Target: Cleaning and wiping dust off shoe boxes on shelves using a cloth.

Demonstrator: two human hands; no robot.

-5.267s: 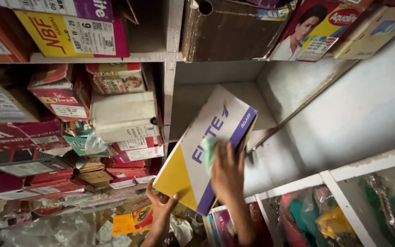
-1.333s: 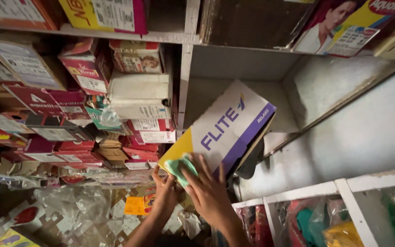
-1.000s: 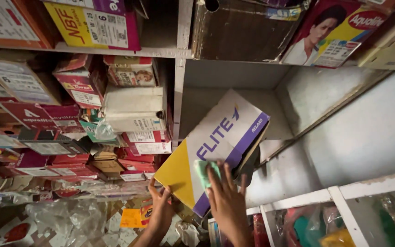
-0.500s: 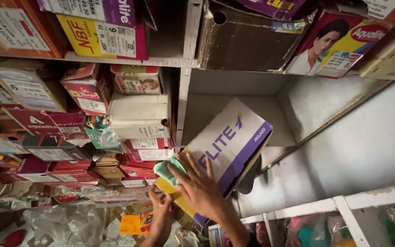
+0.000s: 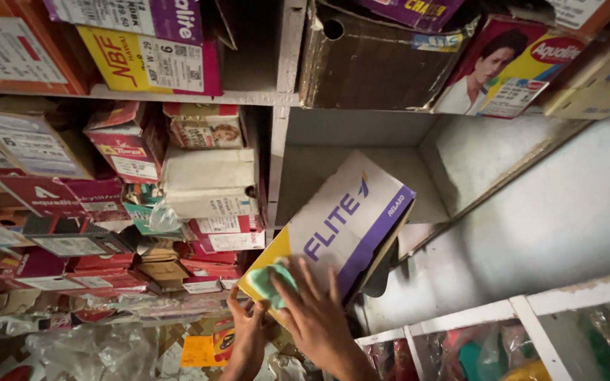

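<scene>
Right hand (image 5: pixel 319 317), fingers spread, presses a green cloth (image 5: pixel 271 281) onto a white-purple-yellow box (image 5: pixel 340 226) at lower centre; left hand (image 5: pixel 247 339) grips its lower corner. Stacked boxes (image 5: pixel 107 212) crowd the left shelves.

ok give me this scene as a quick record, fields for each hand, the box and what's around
left hand: props the box's lower corner from below
right hand: presses a green cloth flat on the box lid
box: white, yellow and purple, tilted, partly in an open shelf bay
left of it: stacked shoe boxes
above: brown carton
</scene>
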